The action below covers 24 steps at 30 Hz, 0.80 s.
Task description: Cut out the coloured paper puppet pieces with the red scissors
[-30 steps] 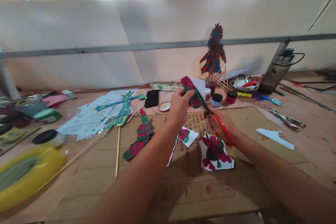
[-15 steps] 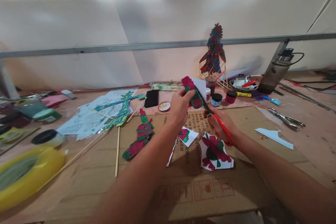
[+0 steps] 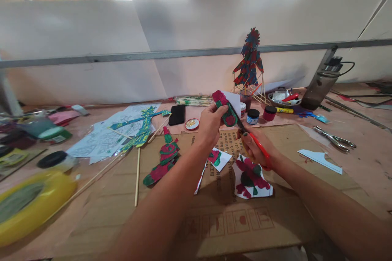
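Raising cutout (image 3: 226,108), scissors (image 3: 248,138) angled upward.

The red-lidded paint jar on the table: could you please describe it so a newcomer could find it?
Start at the tall feathered puppet standing against the white wall. On the table below it sits a row of small jars; the red-lidded paint jar is rightmost, beside the black-lidded jar.

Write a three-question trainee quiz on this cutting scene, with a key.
1. True or false: the left hand holds the painted cutout up off the cardboard.
2. Which tool is in the right hand? A) pliers B) red-handled scissors C) brush
3. Fill in: the black phone lies to the ___ of the left hand.

Key: 1 true. 2 B; the scissors have their blades at the cutout's edge, while the pliers lie unused at far right. 3 left.
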{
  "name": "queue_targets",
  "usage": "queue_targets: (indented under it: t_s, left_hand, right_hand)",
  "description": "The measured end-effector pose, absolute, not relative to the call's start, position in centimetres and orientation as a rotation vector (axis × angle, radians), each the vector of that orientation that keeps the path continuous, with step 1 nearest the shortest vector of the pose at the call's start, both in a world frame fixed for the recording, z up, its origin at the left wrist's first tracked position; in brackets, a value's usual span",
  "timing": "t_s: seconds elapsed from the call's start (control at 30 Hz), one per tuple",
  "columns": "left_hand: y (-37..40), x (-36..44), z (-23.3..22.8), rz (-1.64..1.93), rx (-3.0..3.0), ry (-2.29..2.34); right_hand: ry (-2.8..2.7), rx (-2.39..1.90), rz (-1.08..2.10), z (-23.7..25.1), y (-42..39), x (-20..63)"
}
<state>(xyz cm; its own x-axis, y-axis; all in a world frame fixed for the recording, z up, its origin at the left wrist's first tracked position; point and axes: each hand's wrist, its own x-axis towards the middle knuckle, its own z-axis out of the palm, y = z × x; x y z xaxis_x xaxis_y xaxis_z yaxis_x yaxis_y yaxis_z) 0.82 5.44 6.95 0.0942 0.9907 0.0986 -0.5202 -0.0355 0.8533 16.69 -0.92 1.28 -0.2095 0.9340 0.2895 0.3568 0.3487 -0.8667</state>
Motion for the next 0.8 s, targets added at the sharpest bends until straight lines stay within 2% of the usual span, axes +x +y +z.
queue_targets:
  t_s: [0.23, 0.8]
  left_hand:
    - [5.68, 0.85, 6.63, 1.363, 0.928, 0.677]
    - [5.54, 1.05, 6.54, 1.359, 0.937, 0.676]
  right_hand:
    - [-1.741, -1.121, 0.952, 2.04, -0.9, 16.54]
    - [-1.714, -1.192, 0.854, 1.74, -0.93, 16.6]
